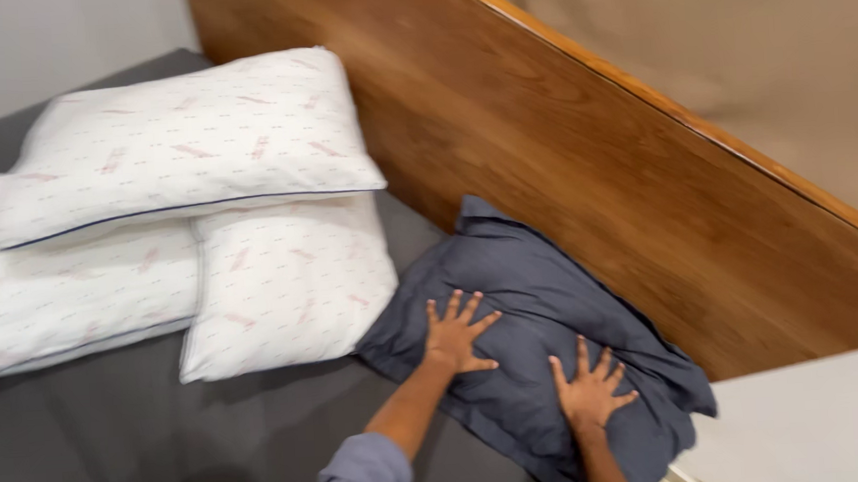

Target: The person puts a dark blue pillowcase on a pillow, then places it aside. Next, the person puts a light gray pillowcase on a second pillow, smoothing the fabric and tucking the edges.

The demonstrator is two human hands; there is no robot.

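Against slanted brown wooden headboard (582, 152), on grey bedsheet (114, 439): dark blue-grey fabric pillow (536, 294), long axis parallel to board. I see left hand (458, 334) and right hand (589, 388) flat on it, fingers spread, gripping nothing. White patterned pillows (199, 215) just left; left hand nearer them.

Wooden headboard (582, 152), beige wall (733, 24) behind, grey-sheeted bed (114, 439).

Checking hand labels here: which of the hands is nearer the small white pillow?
Left. The left hand presses the dark pillow close beside the small white pillow; the right hand presses farther away.
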